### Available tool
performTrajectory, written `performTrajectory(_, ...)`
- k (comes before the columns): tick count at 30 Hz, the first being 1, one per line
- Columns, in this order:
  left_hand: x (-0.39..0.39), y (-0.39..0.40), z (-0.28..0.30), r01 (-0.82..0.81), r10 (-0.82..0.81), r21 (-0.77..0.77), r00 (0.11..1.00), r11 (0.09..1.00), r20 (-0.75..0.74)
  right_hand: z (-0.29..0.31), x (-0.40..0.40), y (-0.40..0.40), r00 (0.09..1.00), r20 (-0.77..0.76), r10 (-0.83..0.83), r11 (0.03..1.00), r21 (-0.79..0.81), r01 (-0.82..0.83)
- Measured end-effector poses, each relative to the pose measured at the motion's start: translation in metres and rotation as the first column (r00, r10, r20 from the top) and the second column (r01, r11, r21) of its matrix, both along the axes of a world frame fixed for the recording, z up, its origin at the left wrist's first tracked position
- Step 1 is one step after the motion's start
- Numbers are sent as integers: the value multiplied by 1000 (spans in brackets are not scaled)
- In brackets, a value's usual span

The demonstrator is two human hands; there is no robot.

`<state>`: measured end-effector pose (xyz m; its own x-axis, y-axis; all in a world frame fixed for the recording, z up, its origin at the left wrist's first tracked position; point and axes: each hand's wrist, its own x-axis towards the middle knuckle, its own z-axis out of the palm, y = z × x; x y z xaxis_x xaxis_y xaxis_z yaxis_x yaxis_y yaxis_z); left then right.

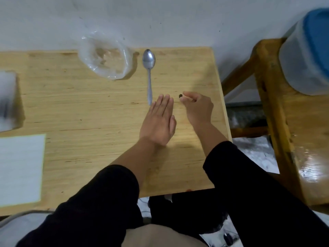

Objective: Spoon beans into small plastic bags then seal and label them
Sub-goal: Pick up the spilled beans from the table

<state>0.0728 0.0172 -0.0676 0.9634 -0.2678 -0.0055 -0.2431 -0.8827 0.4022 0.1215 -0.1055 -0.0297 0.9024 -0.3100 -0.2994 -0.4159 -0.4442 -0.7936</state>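
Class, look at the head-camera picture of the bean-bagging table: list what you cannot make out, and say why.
- Clear bag, head view: contents blurred behind crinkled plastic.
- Object at the left edge: motion-blurred and cut off.
- Dark speck by the right hand: too small to identify.
- Blue-lidded container: cut off by the right edge.

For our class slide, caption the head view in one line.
Right hand reaches for a stray bean beside the spoon; left hand lies flat.

It looked like a plain room in a home — a small bare wooden table point(106, 107) pushed against a scuffed white wall point(160, 20), a worn wooden chair point(277, 111) beside it bearing a blue-lidded plastic tub point(306, 54) — nothing workshop-like.
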Motion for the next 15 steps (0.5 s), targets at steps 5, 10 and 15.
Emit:
performTrajectory(5,1,0,0,-13,13,-15,1000,1000,7,-5,11,-2,984,-49,169,976,-130,-175)
performTrajectory(10,2,0,0,-13,14,-21,1000,1000,19,-11,12,-4,975,-38,221,948,-227,-223)
performTrajectory(15,2,-1,-2,-14,16,-31,999,999,34,-17,2,-4,964,43,264,908,-349,-233)
